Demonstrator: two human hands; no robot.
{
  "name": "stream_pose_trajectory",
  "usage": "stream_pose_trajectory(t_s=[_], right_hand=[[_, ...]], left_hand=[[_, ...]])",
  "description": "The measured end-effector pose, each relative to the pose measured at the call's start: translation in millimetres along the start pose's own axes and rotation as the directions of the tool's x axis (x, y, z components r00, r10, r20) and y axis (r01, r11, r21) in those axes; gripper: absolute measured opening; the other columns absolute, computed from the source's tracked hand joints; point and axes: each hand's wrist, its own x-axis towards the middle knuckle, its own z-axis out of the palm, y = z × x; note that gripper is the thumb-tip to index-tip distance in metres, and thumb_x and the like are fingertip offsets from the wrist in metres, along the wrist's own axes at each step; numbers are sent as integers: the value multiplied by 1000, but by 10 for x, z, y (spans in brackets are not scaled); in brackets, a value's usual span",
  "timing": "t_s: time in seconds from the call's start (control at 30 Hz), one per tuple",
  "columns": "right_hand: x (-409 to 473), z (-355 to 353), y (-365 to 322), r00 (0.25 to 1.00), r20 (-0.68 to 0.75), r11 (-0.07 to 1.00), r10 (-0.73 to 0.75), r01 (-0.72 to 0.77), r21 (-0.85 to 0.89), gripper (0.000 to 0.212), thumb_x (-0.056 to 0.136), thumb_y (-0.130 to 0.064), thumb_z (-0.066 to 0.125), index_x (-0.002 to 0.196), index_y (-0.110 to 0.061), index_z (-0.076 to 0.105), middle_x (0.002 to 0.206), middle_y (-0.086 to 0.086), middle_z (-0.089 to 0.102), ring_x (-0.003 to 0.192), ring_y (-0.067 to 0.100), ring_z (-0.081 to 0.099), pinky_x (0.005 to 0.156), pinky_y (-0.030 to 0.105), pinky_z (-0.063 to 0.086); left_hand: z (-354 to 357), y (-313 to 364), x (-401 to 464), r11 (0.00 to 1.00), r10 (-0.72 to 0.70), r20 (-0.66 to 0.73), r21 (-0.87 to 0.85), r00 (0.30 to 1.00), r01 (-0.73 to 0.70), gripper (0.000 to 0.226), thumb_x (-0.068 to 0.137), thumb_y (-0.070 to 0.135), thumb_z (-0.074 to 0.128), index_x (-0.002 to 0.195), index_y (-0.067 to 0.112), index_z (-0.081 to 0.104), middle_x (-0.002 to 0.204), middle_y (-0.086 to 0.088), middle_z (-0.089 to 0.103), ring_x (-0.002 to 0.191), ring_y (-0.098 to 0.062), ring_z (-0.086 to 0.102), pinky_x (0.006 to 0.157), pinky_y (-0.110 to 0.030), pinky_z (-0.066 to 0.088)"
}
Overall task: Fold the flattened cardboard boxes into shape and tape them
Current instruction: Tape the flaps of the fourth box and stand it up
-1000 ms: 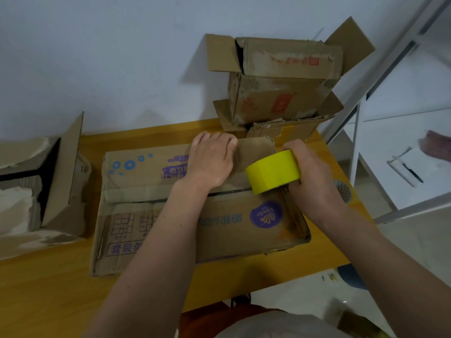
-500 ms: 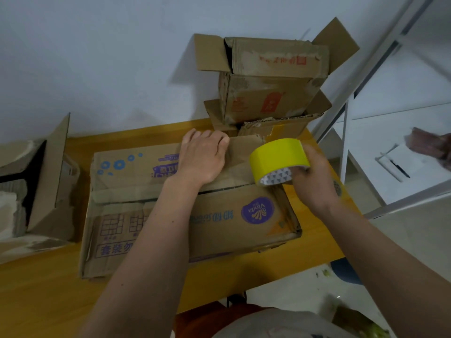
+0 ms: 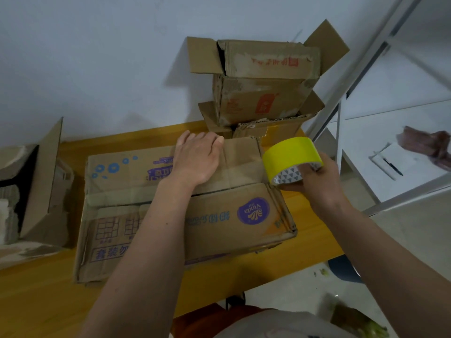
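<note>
Nearest you, the cardboard box [image 3: 219, 215] lies on the wooden table [image 3: 36, 301], its purple logo reading "Vinda". Your left hand [image 3: 195, 162] presses flat, fingers straight, on its far flap. Your right hand [image 3: 317, 176] grips the yellow tape roll [image 3: 290, 154] just beside the box's right edge.

Item count, head view:

- Hands: two, a left hand [image 3: 198, 160] and a right hand [image 3: 317, 178].
- Tape roll [image 3: 290, 156]: one, yellow.
- Cardboard boxes: four. One large printed box [image 3: 227, 215], two stacked boxes [image 3: 263, 81] by the wall, one open box [image 3: 41, 186] at the left edge.
- Desk [image 3: 36, 301]: one.
- Pen [image 3: 391, 166]: one, on the white shelf [image 3: 380, 137].
</note>
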Motion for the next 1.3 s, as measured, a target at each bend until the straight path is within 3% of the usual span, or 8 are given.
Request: stream_pose_trajectory(t_s=[0.17,0.4,0.57,0.73,0.93,1.13,1.2,1.3], right_hand=[[-3,-58,-13,979,-18,968,-204,199,-153,32,95,6,44,110,-22,50,110,11,55,92,26,61,51,26,57],[41,-163,8,982,-28,948,-186,172,-268,34,96,7,40,116,-18,50,111,9,52,91,25,55,48,26,53],[68,-124,100,998,-44,992,-52,47,-113,29,98,5,38,111,-19,50,113,12,54,94,34,57,54,36,55],[102,-102,130,996,-68,992,-63,55,-112,30,97,6,40,110,-19,49,111,12,53,91,33,58,48,33,56],[133,-112,196,995,-36,984,-94,88,-155,23,97,2,44,109,-16,49,109,12,55,85,25,60,47,27,56],[177,-96,379,980,-88,983,179,-174,55,25,94,-5,53,116,8,55,109,24,61,96,37,61,59,27,49],[165,-82,357,979,-102,984,174,-168,66,21,96,-4,50,112,7,56,113,27,59,103,40,60,64,31,52],[137,-120,192,998,-59,999,4,-1,54,29,98,1,42,125,-4,53,113,18,61,98,30,64,64,31,60]], left_hand=[[-5,2,-2,1000,-8,10,-5,1000,8,43,105,37,16,115,22,55,115,2,60,118,-19,50,117,-37,12],[-28,-23,6,999,-24,33,-32,999,25,41,105,37,17,114,21,54,116,1,60,118,-21,50,116,-37,14],[-25,-23,33,997,-60,44,-41,997,62,41,105,39,17,108,21,53,115,-1,61,118,-25,49,113,-40,20],[-38,-8,55,995,-81,62,-53,995,84,32,105,41,15,99,27,44,115,-1,61,119,-25,49,112,-40,20],[-76,43,37,998,-62,116,19,991,60,47,105,42,12,136,37,46,138,-1,52,131,-26,39,114,-40,14],[50,302,76,986,-84,120,155,989,65,57,103,49,16,135,14,47,137,-8,51,133,-27,39,120,-44,8],[73,322,88,987,-70,107,150,992,54,59,102,50,16,135,11,46,136,-9,51,133,-26,39,120,-42,8],[65,261,104,992,-54,108,122,993,41,56,103,49,16,132,13,46,134,-7,51,131,-25,39,119,-41,10]])
